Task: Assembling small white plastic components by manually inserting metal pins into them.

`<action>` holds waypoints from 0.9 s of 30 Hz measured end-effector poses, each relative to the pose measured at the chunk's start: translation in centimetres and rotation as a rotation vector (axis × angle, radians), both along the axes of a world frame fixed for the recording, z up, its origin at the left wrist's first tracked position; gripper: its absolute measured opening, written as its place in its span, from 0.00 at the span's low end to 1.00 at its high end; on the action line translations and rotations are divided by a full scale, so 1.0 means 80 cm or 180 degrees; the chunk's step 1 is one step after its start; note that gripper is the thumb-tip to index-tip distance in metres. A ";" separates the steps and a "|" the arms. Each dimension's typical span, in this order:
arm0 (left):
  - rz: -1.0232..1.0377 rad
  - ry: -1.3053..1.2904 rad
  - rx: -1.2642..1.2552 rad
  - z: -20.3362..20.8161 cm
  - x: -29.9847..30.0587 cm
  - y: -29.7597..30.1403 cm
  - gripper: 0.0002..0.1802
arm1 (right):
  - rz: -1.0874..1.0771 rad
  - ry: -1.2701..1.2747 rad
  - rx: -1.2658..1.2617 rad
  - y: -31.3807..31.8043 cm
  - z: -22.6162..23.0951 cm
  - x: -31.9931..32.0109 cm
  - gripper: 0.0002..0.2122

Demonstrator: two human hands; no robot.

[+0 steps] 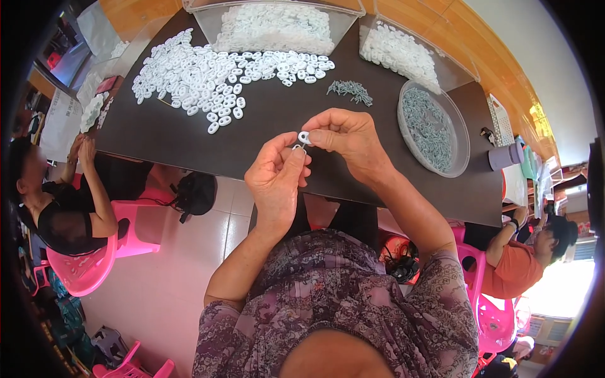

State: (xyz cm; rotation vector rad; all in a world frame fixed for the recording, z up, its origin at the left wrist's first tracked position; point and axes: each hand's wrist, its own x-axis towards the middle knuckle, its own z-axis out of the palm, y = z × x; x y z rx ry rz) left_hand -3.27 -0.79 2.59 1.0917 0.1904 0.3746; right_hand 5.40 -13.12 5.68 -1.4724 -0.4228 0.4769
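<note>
Over the near edge of the dark table (277, 113), both my hands meet at the fingertips. My right hand (348, 140) pinches a small white oval plastic piece (304, 137) with holes through it. My left hand (277, 176) is closed just below, thumb against fingers, on a second white piece and what looks like a thin grey screw; the fingers partly hide both. A wide pile of the same white pieces (189, 75) spreads over the table's far left. Beyond my right hand lies a small heap of grey screws (350, 91).
A round clear tub (465, 151) of grey screws stands at the right. Two clear bins, one (350, 22) at the back and one (469, 69) at back right, hold white pieces. A purple-grey cup (504, 157) is at the right edge. People sit at left (72, 208) and right (517, 264).
</note>
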 end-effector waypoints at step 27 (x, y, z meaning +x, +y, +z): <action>0.0276 -0.0106 -0.0017 -0.012 0.003 -0.014 0.15 | -0.0333 -0.0484 -0.0070 0.010 -0.012 -0.018 0.04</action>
